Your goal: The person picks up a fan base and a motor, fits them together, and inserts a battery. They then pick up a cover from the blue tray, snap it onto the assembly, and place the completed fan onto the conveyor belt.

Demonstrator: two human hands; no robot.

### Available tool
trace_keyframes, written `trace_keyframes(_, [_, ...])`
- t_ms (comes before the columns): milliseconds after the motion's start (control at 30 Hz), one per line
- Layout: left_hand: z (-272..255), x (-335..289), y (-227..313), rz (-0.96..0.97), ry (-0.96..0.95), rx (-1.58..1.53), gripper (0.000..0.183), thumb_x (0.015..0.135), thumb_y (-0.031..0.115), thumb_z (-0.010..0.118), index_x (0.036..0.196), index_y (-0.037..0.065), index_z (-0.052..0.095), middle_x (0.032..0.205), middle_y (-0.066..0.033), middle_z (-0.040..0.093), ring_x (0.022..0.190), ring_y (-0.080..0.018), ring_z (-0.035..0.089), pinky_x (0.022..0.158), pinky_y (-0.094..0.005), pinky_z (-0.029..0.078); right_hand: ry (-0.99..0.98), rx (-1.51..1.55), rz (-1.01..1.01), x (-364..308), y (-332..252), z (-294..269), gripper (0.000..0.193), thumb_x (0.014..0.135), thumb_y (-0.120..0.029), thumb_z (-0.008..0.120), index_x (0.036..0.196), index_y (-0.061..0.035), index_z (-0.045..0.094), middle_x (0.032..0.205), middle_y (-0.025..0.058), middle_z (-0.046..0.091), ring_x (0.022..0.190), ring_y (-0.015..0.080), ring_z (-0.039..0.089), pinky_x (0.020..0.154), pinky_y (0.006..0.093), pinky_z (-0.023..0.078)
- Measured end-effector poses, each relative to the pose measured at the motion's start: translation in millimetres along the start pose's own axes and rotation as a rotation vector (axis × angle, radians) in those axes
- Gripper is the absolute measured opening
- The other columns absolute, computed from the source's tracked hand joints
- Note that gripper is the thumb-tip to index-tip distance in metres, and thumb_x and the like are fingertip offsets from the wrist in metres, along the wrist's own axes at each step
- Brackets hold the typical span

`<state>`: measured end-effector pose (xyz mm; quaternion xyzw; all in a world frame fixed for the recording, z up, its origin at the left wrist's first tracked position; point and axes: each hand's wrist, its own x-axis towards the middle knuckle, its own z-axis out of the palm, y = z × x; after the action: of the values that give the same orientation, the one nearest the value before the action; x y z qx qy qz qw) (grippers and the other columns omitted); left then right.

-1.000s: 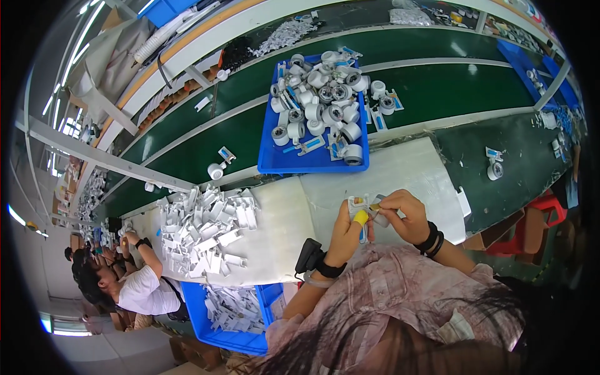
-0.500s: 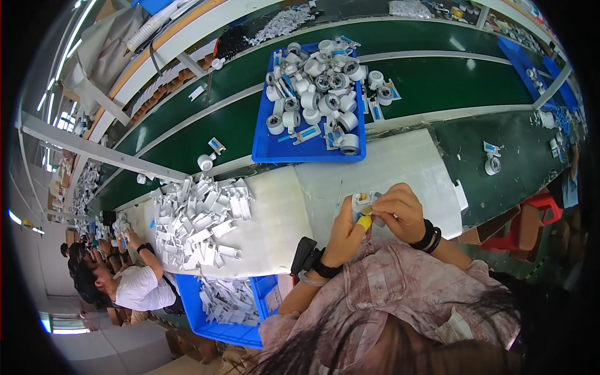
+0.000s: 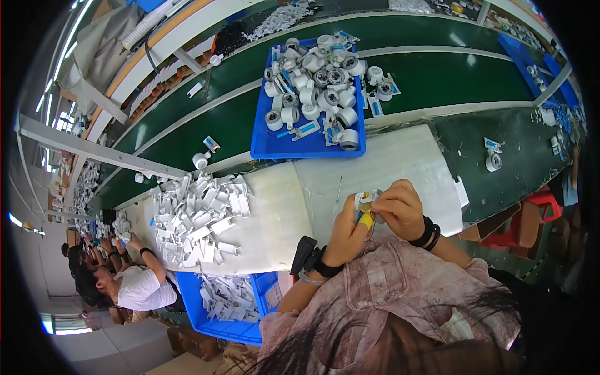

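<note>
Currently, green surface (image 3: 450, 81): from my distant seat I am watching it running across the far side.
Pale sheets (image 3: 278, 231): they are covering the near working area, left and right.
Co-worker (image 3: 147, 289): this person, in a white shirt, is reaching forward at the left.
Blue tray (image 3: 275, 147): it is sitting beyond the pale sheets, carrying a mound of round white parts (image 3: 328, 97).
Heap of white pieces (image 3: 200, 219): it is spreading over the left sheet.
Blue bin (image 3: 194, 312): it is standing on the near side, holding more such pieces.
Left hand (image 3: 347, 237): it is gripping a small white piece (image 3: 362, 200) narrowly; something yellow (image 3: 365, 220) is showing at its thumb.
Right hand (image 3: 403, 209): its fingertips are bunching together at that piece's right side; whether they are gripping anything, I cannot tell.
Small white piece: it is staying between both hands, over the right sheet's near part.
Thin rod (image 3: 339, 192): it is lying just left of the piece.
</note>
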<state>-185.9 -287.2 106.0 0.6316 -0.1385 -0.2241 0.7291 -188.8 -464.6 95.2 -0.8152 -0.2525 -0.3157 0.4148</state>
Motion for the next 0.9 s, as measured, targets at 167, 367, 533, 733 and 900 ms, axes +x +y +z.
trace_keyframes(167, [0, 2, -11, 0.136, 0.036, 0.088, 0.036, 0.087, -0.005, 0.037, 0.122, -0.001, 0.043, 0.091, -0.0068, 0.055, 0.071, -0.0117, 0.054, 0.064, -0.0260, 0.046, 0.000, -0.025, -0.014, 1, 1, 1, 0.025, 0.068, -0.003, 0.077, 0.090, -0.0092, 0.069, 0.086, 0.0030, 0.064, 0.074, 0.0239, 0.053, 0.068, 0.0336, 0.043])
trace_keyframes(367, [-3, 0, -6, 0.072, 0.017, -0.031, 0.028, 0.093, 0.001, 0.042, 0.121, -0.001, 0.045, 0.087, -0.0054, 0.055, 0.069, -0.0094, 0.053, 0.060, -0.0242, 0.044, -0.023, -0.009, 0.031, 2, 1, 3, 0.023, 0.069, -0.004, 0.077, 0.089, -0.0085, 0.068, 0.085, 0.0035, 0.064, 0.074, 0.0242, 0.053, 0.069, 0.0337, 0.042])
trace_keyframes(533, [0, 0, -9, 0.088, 0.062, 0.088, 0.025, 0.098, 0.009, 0.045, 0.121, 0.000, 0.045, 0.085, -0.0048, 0.055, 0.064, -0.0087, 0.051, 0.056, -0.0225, 0.042, -0.056, 0.011, 0.032, 5, 0, 1, 0.022, 0.069, -0.003, 0.076, 0.089, -0.0084, 0.068, 0.085, 0.0036, 0.064, 0.074, 0.0241, 0.053, 0.070, 0.0335, 0.042])
trace_keyframes(733, [3, 1, -7, 0.079, 0.079, 0.114, 0.023, 0.099, 0.011, 0.045, 0.119, -0.001, 0.047, 0.082, -0.0043, 0.056, 0.062, -0.0079, 0.051, 0.053, -0.0221, 0.041, -0.063, 0.008, 0.028, 5, -1, 0, 0.023, 0.069, -0.003, 0.077, 0.089, -0.0084, 0.068, 0.085, 0.0037, 0.064, 0.074, 0.0241, 0.053, 0.069, 0.0333, 0.043])
trace_keyframes(900, [3, -2, -16, 0.095, 0.116, 0.148, 0.022, 0.100, 0.013, 0.045, 0.117, -0.001, 0.050, 0.081, -0.0041, 0.058, 0.061, -0.0077, 0.050, 0.054, -0.0219, 0.041, -0.054, -0.003, 0.016, 1, -2, 3, 0.024, 0.068, -0.002, 0.076, 0.089, -0.0073, 0.067, 0.084, 0.0046, 0.063, 0.073, 0.0250, 0.054, 0.068, 0.0340, 0.043])
